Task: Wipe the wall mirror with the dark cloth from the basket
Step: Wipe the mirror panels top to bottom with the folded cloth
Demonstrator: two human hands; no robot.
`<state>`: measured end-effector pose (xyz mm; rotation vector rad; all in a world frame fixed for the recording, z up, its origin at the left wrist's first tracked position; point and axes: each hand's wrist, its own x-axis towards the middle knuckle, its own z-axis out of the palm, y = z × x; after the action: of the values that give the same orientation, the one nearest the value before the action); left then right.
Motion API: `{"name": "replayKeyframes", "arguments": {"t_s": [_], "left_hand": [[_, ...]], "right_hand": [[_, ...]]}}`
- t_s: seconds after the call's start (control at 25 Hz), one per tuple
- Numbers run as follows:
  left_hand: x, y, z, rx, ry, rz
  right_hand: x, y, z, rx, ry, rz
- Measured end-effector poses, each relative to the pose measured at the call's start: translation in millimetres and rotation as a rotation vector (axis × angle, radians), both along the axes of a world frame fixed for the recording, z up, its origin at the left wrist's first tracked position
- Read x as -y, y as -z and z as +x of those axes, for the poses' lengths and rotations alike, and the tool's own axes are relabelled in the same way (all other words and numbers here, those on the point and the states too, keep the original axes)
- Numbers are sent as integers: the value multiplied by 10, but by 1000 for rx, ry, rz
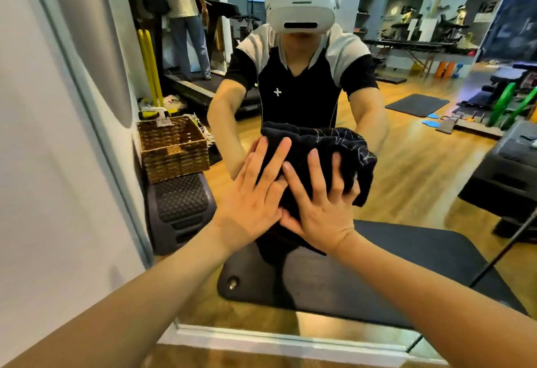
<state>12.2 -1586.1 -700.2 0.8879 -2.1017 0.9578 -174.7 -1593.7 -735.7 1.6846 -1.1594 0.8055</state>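
I face the wall mirror (421, 170), and both my hands hold the dark cloth (334, 143) against its glass at about chest height. My left hand (252, 193) lies flat on the cloth's left part with straight fingers, overlapping my right hand's thumb side. My right hand (322, 204) has its fingers spread and bent into the bunched cloth, gripping it. Part of the cloth hangs down below my hands. The woven basket (174, 149) shows as a reflection at the mirror's left side, on a dark padded step.
The mirror's grey frame (87, 91) runs up the left beside a white wall, and its lower edge (290, 335) sits near the wooden floor. Reflected are a dark floor mat (377, 266), gym equipment, a treadmill and another person standing behind.
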Motion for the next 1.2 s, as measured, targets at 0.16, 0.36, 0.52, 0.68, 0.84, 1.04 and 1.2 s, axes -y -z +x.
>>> {"name": "replayKeyframes", "arguments": {"t_s": [0.16,0.36,0.52,0.68,0.84,1.04,1.2], "left_hand": [[15,-7,821,19,-33,-22],[47,58,1811,32,-200,-30],[47,92,2488,-16,-207,-12],[113,120,2643,16,-136,1],[153,284,2631,-8,-86,-1],[133,952,2541,-27,-109,60],[62,1577,2524,-32,-107,117]], "right_hand": [[70,20,878,56,-51,27],[156,39,1947,31,-74,77],[225,79,2677,22,-78,68],[294,177,2815,58,-75,33],[268,281,2774,38,-92,16],[150,896,2684,-24,-79,113],[60,1459,2576,-85,-60,210]]}}
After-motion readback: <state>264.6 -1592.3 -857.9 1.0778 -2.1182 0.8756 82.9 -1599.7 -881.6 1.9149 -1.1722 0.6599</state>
